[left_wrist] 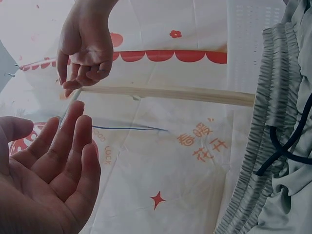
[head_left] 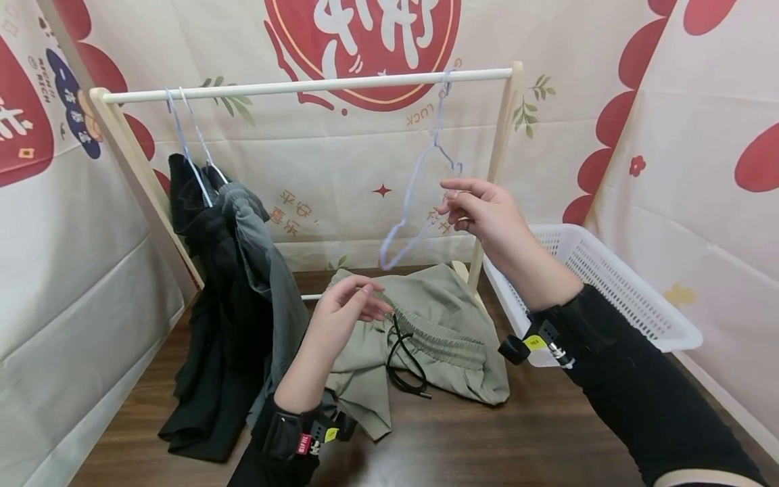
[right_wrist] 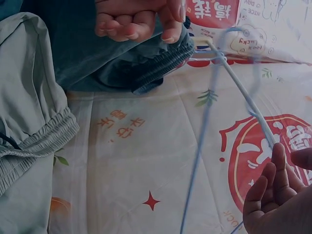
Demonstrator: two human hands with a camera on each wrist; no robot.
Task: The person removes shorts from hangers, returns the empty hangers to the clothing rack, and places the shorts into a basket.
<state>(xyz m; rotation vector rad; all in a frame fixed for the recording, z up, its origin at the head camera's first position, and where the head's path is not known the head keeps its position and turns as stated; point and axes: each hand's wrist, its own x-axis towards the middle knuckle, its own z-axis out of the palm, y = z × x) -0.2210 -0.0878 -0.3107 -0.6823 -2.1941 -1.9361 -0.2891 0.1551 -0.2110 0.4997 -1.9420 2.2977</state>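
A light blue wire hanger [head_left: 406, 210] hangs from the rail's right end. My right hand [head_left: 487, 216] is raised beside it with the index finger extended and the other fingers loosely bent; in the right wrist view the hand [right_wrist: 278, 200] holds nothing. Below the hanger lie light olive-green pants [head_left: 426, 297] with a gathered waistband and a black drawstring [head_left: 404, 368]. My left hand [head_left: 341, 304] hovers over their left part, its fingers relaxed. In the left wrist view its palm [left_wrist: 58, 170] faces up with nothing in it.
The rack's white rail [head_left: 304, 86] spans wooden side posts. Black pants [head_left: 225, 284] and grey pants [head_left: 268, 257] hang at its left on hangers. A white perforated basket [head_left: 633, 291] stands right of the rack. Printed cloth [head_left: 341, 169] backs the wooden tabletop [head_left: 450, 439].
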